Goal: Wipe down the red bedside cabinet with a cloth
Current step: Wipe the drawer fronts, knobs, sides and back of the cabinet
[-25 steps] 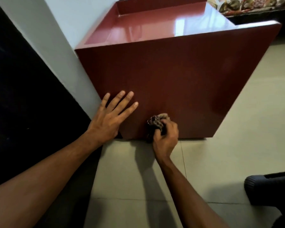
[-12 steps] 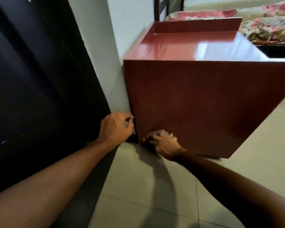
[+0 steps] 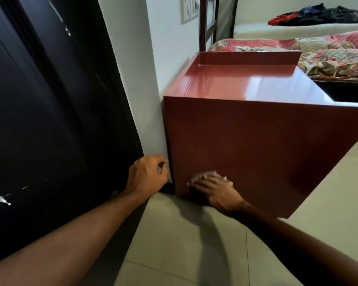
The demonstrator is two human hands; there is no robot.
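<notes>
Cabinet [image 3: 256,145], red, stood on tiled floor [image 3: 174,244] against white wall [image 3: 132,58]. Dark door [image 3: 39,120] seen far left. Left hand [image 3: 147,176] held at cabinet's lower left edge, fingers curled; grasp cannot be told. Cloth [image 3: 214,174] pressed flat on lower front by right hand [image 3: 215,190], fingers stretched out, blurred. Bed [image 3: 329,58] set behind at right.
</notes>
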